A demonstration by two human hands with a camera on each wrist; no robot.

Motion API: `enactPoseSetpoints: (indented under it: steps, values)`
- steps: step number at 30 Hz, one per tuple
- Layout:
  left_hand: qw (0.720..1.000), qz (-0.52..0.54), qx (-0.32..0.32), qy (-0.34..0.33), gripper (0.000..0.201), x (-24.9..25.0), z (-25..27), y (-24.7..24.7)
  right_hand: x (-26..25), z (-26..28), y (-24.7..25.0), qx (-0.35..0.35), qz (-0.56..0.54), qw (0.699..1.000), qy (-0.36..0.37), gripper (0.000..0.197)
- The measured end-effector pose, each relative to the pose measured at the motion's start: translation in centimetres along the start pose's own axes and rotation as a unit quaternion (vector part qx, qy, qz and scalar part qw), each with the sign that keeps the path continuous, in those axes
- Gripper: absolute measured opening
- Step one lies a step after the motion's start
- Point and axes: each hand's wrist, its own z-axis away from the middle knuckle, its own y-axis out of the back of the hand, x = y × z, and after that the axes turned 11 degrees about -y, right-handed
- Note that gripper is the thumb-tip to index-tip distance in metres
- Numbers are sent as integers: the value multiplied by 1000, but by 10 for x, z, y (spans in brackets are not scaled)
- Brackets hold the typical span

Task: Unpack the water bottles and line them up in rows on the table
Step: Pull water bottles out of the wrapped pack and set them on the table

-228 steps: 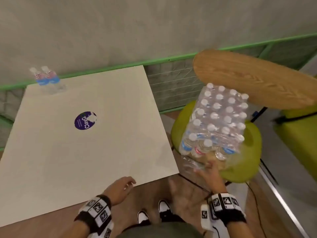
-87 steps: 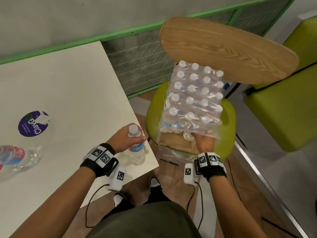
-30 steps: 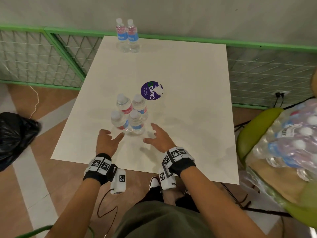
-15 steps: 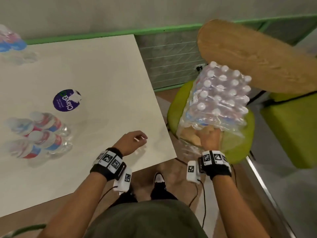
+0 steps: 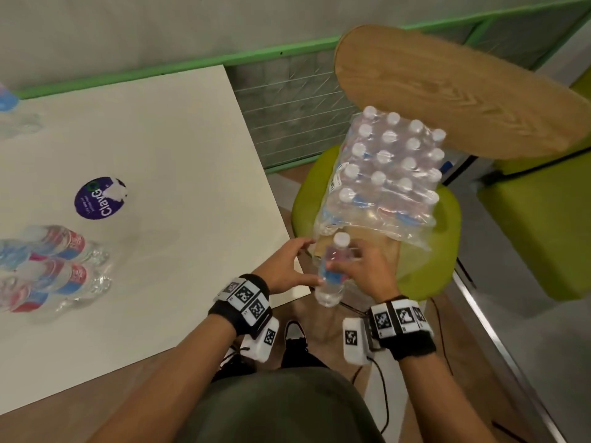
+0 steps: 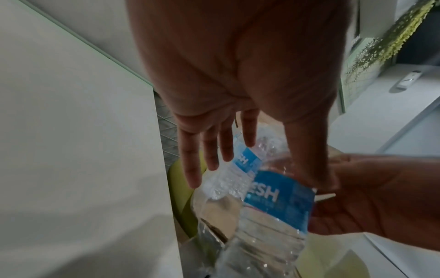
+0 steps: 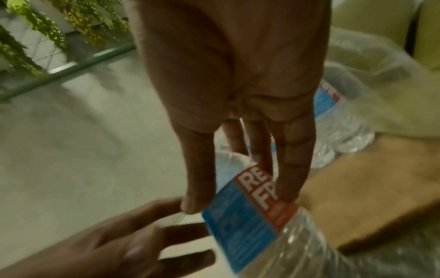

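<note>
My right hand (image 5: 348,262) grips a clear water bottle (image 5: 331,276) with a blue and red label, held upright just off the white table's (image 5: 176,148) near right corner. My left hand (image 5: 311,261) reaches in beside it with straight fingers, its thumb close to the label. In the right wrist view my fingers (image 7: 288,165) wrap the bottle (image 7: 250,216). The left wrist view shows my spread fingers (image 6: 190,161) above that bottle (image 6: 273,203). The shrink-wrapped pack (image 5: 383,174) stands on a green chair seat (image 5: 444,251). Several unpacked bottles (image 5: 60,263) stand together at the table's left.
A wooden chair back (image 5: 447,100) rises behind the pack. A second green seat (image 5: 543,235) is at the right. A green-framed mesh fence (image 5: 287,123) runs behind the table. A purple sticker (image 5: 100,198) marks the tabletop, and another bottle (image 5: 6,100) stands at its far left corner.
My right hand has drawn one bottle out of the pack and now holds it. My left hand has moved right from the table edge towards that bottle, fingers straightened.
</note>
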Motion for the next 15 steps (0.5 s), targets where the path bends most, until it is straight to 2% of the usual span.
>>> enactPoseSetpoints:
  steps: [1,3,6,8,10,12,13,15]
  values:
    - [1000,25,-8,-7,87,1,-1,-3,0,2,-7,-37,-5,999,7,42]
    - [998,58,-6,-22,85,0,-1,-4,-1,7,-20,-102,-45,994,16,52]
    - [999,17,42,-22,69,-4,4,5,-10,4,-26,-182,-124,975,18,45]
    - [998,-6,59,-23,61,-5,7,11,-18,-4,-27,-210,-115,971,11,44]
    - [997,-24,74,-13,56,-4,10,15,-23,-19,-27,-196,-53,979,-15,35]
    - [994,-30,104,6,48,-6,15,19,-24,-35,-21,-150,-27,986,-64,22]
    - [993,-32,115,10,46,-7,18,22,-23,-42,-15,-112,-10,990,-84,21]
    - [991,-38,124,15,45,-10,24,28,-18,-58,-7,-33,78,991,-107,32]
